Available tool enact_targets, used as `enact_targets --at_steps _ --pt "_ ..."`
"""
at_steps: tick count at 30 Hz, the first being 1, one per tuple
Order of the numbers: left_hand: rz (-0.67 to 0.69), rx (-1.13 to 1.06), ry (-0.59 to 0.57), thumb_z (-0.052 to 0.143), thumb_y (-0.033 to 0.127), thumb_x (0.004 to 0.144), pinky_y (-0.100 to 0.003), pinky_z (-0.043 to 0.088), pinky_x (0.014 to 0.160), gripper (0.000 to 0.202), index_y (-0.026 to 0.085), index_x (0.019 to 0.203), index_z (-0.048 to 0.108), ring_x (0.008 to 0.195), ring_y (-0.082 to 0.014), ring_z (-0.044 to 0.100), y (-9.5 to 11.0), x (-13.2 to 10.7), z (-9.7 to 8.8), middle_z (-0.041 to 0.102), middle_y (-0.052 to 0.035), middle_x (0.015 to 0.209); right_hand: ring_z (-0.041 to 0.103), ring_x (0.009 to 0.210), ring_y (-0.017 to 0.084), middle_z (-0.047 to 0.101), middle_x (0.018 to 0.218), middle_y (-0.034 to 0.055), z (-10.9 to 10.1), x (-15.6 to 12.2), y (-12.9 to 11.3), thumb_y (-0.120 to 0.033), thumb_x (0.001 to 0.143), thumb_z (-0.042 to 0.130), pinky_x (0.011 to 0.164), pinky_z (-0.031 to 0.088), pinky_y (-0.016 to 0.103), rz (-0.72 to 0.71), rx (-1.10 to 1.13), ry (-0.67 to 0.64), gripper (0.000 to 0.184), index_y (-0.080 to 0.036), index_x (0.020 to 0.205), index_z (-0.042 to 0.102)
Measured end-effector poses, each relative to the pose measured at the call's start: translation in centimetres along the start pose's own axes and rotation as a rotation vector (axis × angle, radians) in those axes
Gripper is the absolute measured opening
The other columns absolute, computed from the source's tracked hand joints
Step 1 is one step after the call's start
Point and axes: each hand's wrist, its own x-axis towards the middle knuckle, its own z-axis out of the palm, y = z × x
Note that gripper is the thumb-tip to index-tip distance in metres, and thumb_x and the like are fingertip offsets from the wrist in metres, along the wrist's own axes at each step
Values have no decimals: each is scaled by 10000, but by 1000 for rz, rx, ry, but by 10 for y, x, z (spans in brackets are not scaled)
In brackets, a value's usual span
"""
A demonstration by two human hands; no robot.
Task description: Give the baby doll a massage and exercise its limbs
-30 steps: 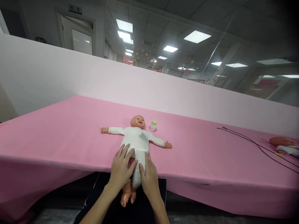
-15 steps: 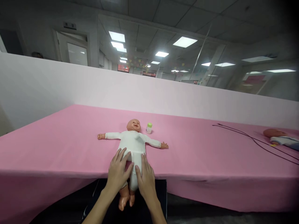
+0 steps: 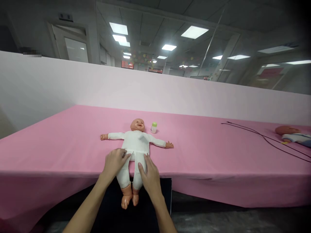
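A baby doll (image 3: 135, 140) in a white long-sleeved top and white trousers (image 3: 139, 159) lies face up on the pink-covered table, arms spread. Its lower legs and bare feet (image 3: 126, 198) hang past the front edge. At the waist, on the left side of the picture, my left hand (image 3: 116, 161) has its fingers and thumb closed on the trousers' waistband. My right hand (image 3: 151, 174) rests over the opposite hip and thigh, its thumb apart from the fingers. Beside the doll's head stands a small bottle (image 3: 154, 128) with a green cap.
Thin black cables (image 3: 255, 131) run across the right of the pink tablecloth (image 3: 199, 145). A second doll (image 3: 291, 134) lies at the far right. Behind the table rises a white partition (image 3: 170, 94); a dark seat or cloth shows below the front edge.
My left hand has gone from lying spread over the thigh to closing at the waist, further left. My right hand stays on its hip. The doll's legs are slightly further apart, and the view has tilted down.
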Motion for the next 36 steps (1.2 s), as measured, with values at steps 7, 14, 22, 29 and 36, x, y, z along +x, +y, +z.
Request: enact_targets --at_steps 7,14,22,29,36 --pt "104 59 98 555 319 1004 -334 393 675 211 180 967 709 874 -262 689 5 65 2 747 -95 991 641 1140 280 721 1142 113 -20 77 2 -365 1035 492 1043 490 423 -43 -76 -104 294 -190 1178 679" --pt "243 49 61 449 154 1020 -331 461 857 273 139 982 720 1065 -249 647 7 105 34 686 -138 1148 575 1155 315 639 1243 174 4 131 5 -291 1064 449 1044 445 429 -156 -391 -184 330 -150 1306 622" --pt "210 12 73 392 236 1061 -335 446 935 321 124 1262 616 1152 -256 632 0 134 37 683 -151 1244 559 1224 266 659 1291 159 9 161 25 -260 1089 380 1063 384 353 -78 -379 -185 336 -125 1253 641" --pt "158 -19 -31 369 379 1085 -349 441 907 410 136 1039 697 1036 -266 692 -11 159 49 762 -154 1131 656 1067 264 750 1155 152 21 185 42 -321 1113 316 912 406 339 25 -411 -233 424 -133 1191 688" --pt "158 -27 -2 510 338 1045 -325 442 870 269 138 1141 662 1050 -261 671 -10 159 52 748 -147 1137 610 1103 280 728 1142 169 27 187 38 -306 1075 443 922 417 328 40 -387 -168 310 -105 1095 678"
